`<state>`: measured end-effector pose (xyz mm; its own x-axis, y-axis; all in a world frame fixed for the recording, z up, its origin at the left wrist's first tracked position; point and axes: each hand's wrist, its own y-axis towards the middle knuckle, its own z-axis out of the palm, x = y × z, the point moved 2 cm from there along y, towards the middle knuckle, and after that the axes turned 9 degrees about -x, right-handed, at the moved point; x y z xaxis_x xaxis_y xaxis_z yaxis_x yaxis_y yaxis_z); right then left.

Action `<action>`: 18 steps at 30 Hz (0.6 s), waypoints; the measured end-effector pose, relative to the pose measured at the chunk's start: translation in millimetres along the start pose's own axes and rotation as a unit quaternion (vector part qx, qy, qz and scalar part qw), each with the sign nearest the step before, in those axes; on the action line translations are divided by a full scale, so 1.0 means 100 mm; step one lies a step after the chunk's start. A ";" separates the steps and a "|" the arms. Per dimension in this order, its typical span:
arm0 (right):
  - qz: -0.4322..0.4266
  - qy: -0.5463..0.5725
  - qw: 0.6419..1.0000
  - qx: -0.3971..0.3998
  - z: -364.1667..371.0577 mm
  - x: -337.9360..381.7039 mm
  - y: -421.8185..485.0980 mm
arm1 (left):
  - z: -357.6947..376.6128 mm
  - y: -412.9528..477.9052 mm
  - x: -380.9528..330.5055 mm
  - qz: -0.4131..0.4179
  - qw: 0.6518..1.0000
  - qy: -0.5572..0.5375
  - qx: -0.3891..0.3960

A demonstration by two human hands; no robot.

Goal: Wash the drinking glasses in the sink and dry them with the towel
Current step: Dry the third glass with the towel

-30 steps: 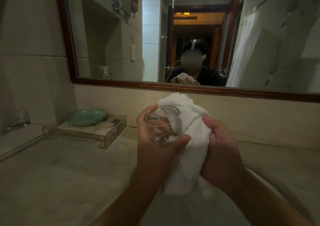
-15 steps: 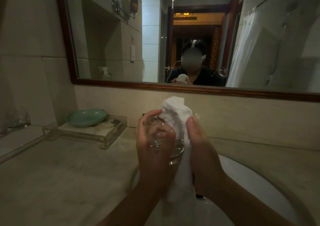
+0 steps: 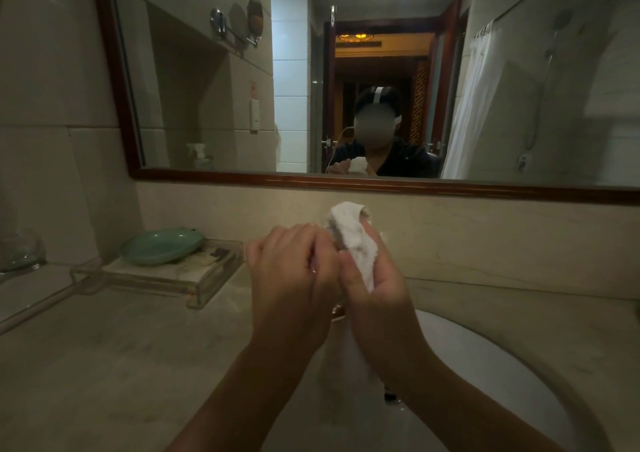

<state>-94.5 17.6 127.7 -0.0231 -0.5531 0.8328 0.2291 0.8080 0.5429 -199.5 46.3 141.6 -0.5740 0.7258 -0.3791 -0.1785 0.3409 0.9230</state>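
Glass [image 3: 20, 251] at the far left: is that the one being held?

No, that one stands alone on a ledge by the wall. Just right of it, a green dish [image 3: 161, 246] sits on a clear tray [image 3: 207, 278] on the counter [image 3: 104, 365].

And the hands?

Both are raised over the near rim of the sink [image 3: 502, 365], touching each other. The left hand [image 3: 294, 278] shows its back, with the fingers curled and pressed together round the drinking glass [image 3: 338, 310]. That glass is almost wholly hidden. Only a glint shows low down between the two hands.

Where is the towel?

The towel [image 3: 349, 237] is white and bunched, poking up above the knuckles. The right hand [image 3: 377, 289] grips it, thumb laid across the cloth and fingers wrapped behind. Whether the cloth reaches inside the glass, I cannot tell.

What is behind them?

A mirror [image 3: 207, 88] in a dark wooden frame, reflecting the person and the towel.
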 end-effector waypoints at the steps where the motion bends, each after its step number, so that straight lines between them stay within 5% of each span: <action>1: -0.001 -0.004 1.000 0.008 0.00 -0.01 0.00 | 0.02 0.03 -0.03 -0.045 0.999 -0.015 -0.005; 5: 0.040 0.029 0.999 0.011 -0.01 -0.07 0.01 | 0.05 0.01 -0.06 -0.228 0.949 -0.214 -0.051; 11: 0.212 0.142 0.965 0.053 -0.13 -0.21 0.09 | 0.11 0.01 0.03 -0.349 0.857 -0.379 -0.027; 15: 0.262 0.174 0.946 0.079 -0.16 -0.28 0.12 | 0.14 0.00 0.00 -0.340 0.864 -0.371 0.003; 18: 0.200 0.128 0.970 0.039 -0.16 -0.25 0.11 | 0.13 0.01 0.09 -0.223 0.935 -0.274 0.029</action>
<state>-76.2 36.7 111.2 0.2985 -0.2157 0.9297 0.0957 0.9760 0.1957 -194.8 61.1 137.9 0.0455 0.6949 -0.7176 -0.2493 0.7036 0.6655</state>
